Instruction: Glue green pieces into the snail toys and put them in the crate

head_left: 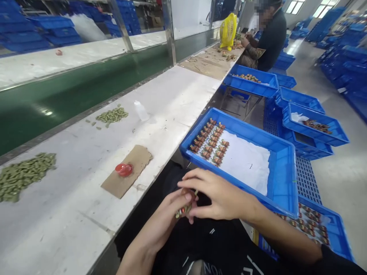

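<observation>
My left hand (168,214) is closed around a small painted figurine (183,211), brown and green with a red spot, held low in front of my black shirt. My right hand (213,193) curves over it from the other side, its finger and thumb at the figurine's far end, where a thin green piece sticks out. The fingers hide much of the figurine. On the white table to the left, a red glossy blob (124,170) sits on a piece of cardboard (117,184). Beyond it lie small green pieces (112,114) beside a translucent bottle (141,110).
A larger heap of green pieces (25,173) lies at far left. To my right, a blue tray (282,183) holds rows of similar figurines (212,141) on white paper. More blue crates (315,122) stand behind. A co-worker (271,34) sits up the table near a yellow fan (228,31).
</observation>
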The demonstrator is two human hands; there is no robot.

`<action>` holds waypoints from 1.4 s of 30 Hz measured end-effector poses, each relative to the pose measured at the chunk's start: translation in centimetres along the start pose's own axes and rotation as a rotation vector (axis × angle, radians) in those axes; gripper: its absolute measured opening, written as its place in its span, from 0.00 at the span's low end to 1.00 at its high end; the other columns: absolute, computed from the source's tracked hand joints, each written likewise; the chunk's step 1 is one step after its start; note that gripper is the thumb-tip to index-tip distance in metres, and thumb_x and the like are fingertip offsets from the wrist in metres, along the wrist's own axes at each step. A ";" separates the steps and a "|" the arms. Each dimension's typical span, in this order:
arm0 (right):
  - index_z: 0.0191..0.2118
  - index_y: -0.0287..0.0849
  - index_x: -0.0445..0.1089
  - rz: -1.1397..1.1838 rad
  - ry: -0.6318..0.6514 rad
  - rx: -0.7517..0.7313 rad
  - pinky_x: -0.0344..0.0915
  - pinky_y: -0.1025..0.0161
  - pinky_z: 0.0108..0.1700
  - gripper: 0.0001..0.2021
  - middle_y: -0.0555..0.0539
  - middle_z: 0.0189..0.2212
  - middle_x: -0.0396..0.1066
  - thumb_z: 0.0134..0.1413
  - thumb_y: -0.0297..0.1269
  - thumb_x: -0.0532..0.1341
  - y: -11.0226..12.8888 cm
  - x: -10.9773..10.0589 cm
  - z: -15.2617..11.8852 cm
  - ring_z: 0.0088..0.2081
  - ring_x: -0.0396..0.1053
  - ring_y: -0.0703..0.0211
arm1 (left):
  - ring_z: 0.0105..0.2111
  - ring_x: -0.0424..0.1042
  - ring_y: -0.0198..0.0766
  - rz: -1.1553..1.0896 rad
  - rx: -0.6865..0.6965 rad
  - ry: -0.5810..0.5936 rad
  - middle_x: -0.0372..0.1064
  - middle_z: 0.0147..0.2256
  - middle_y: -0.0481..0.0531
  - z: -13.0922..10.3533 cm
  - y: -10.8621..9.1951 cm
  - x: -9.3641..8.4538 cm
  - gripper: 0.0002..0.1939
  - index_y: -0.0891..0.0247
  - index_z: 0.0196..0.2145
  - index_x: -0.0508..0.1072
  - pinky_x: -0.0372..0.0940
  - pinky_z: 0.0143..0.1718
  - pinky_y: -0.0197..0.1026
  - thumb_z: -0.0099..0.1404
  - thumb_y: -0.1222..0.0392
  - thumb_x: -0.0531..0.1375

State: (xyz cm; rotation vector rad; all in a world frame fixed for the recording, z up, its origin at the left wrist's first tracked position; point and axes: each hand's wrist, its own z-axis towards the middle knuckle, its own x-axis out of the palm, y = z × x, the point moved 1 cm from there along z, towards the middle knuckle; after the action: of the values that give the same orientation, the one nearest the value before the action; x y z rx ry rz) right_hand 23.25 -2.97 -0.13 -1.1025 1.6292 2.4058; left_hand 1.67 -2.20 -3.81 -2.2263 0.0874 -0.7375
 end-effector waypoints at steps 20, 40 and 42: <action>0.44 0.45 0.84 0.526 -0.186 0.281 0.80 0.58 0.47 0.04 0.48 0.40 0.83 0.73 0.34 0.69 -1.0 0.4 0.0 0.41 0.83 0.55 | 0.30 0.72 0.37 -0.117 0.070 0.093 0.73 0.33 0.52 -0.9 -0.8 1.5 0.25 0.65 0.37 0.81 0.68 0.34 0.39 0.67 0.39 0.80; 0.47 0.43 0.81 -0.132 0.349 0.026 0.66 0.50 0.52 0.05 0.45 0.47 0.77 0.71 0.28 0.74 -3.0 0.1 0.9 0.49 0.73 0.47 | 0.37 0.75 0.41 0.186 0.050 -0.140 0.80 0.36 0.53 0.4 2.3 1.7 0.19 0.63 0.39 0.88 0.72 0.42 0.40 0.68 0.44 0.80; 0.44 0.42 0.80 -0.149 0.346 0.031 0.65 0.50 0.51 0.03 0.44 0.46 0.77 0.72 0.30 0.73 -3.8 -0.3 0.5 0.47 0.73 0.47 | 0.40 0.79 0.45 0.161 0.051 -0.150 0.84 0.41 0.56 0.3 2.6 1.5 0.21 0.62 0.46 0.89 0.75 0.43 0.41 0.68 0.41 0.79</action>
State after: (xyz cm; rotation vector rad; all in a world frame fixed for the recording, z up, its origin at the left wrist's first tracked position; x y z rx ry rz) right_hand 24.68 -0.80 -2.90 -1.6443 1.5929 2.1827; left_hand 3.48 -4.21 -5.11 -2.1882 0.1701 -0.4789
